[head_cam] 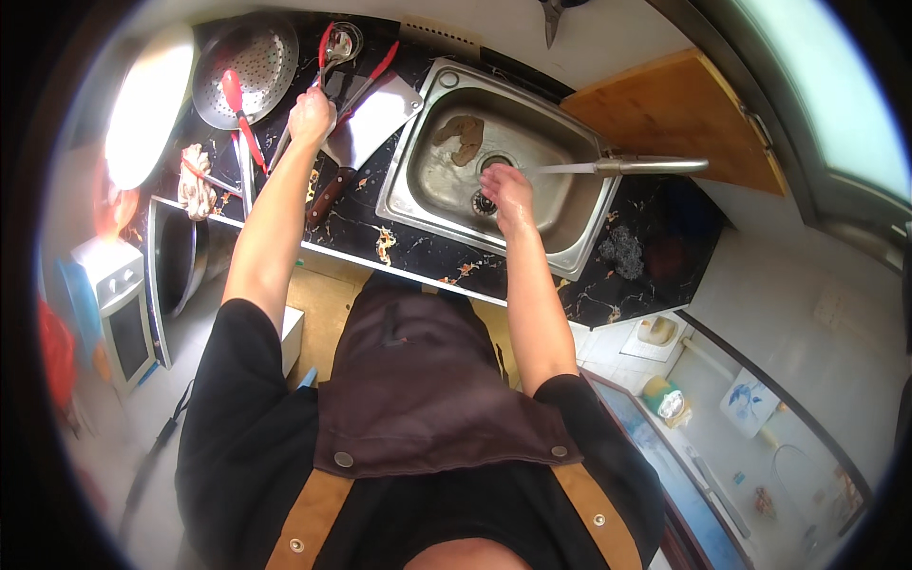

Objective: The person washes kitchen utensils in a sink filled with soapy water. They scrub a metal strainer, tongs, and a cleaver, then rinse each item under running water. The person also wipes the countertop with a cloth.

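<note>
My left hand (311,117) is closed around a red-tipped metal utensil (325,44), probably tongs, over the counter left of the sink. Its grip hides the utensil's middle. Beside it lies a cleaver (374,121) with a wooden handle (331,197), and a second red-tipped utensil (385,60) crosses the blade. My right hand (507,196), wet and holding nothing, hovers above the drains of the stainless steel sink (399,196). Water streams from the faucet (648,167) towards it. A crumpled brown cloth (467,142) rests on the sink bottom.
A perforated metal strainer (246,68) and red-tipped tongs (242,117) lie at far left, near a bunched cloth (196,185). Steel wool (621,253) sits right of the sink. A wooden cutting board (677,117) leans behind the faucet. The counter edge (406,273) runs before me.
</note>
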Available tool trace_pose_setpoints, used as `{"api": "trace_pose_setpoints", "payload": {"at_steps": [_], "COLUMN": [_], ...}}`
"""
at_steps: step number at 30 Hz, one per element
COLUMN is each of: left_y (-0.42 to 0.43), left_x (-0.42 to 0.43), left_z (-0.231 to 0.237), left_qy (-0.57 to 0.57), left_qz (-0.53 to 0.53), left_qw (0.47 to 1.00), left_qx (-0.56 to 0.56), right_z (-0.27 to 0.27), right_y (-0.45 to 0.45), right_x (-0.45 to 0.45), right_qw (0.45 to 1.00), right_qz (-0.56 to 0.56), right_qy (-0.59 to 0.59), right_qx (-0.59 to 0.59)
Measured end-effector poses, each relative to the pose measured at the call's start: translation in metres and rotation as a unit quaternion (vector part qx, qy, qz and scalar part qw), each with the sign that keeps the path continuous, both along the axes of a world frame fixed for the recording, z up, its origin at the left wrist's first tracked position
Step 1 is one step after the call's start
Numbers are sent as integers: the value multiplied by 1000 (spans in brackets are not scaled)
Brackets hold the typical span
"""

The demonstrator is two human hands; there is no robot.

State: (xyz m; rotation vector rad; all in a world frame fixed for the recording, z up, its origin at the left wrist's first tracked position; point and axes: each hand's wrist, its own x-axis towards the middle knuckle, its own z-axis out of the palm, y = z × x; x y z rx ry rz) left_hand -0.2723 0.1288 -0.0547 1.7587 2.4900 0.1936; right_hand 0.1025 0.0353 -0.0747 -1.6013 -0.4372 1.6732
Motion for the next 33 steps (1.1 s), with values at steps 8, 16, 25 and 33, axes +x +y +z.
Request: {"api": "trace_pose_setpoints", "payload": {"at_steps": [8, 16, 25, 33], "left_y": [-8, -69, -95, -91], "left_x": [-17, 127, 270, 266], "left_z": [28, 46, 56, 58], "left_qy": [80, -322, -549, -438], "left_qz": [-135, -138, -159, -245], "left_qw": [980, 929, 802, 864], "left_qx": [122, -121, -173, -36], "right_z": [15, 45, -6, -17], "right_y": [-7, -1, 42, 59], "right_x": [-45, -67, 2, 30], "right_qw": [993, 952, 924, 819], "right_qz": [88, 80, -239, -445], "right_qy": [-27, 285, 297, 358], "right_qx": [74, 81, 19, -50]}}
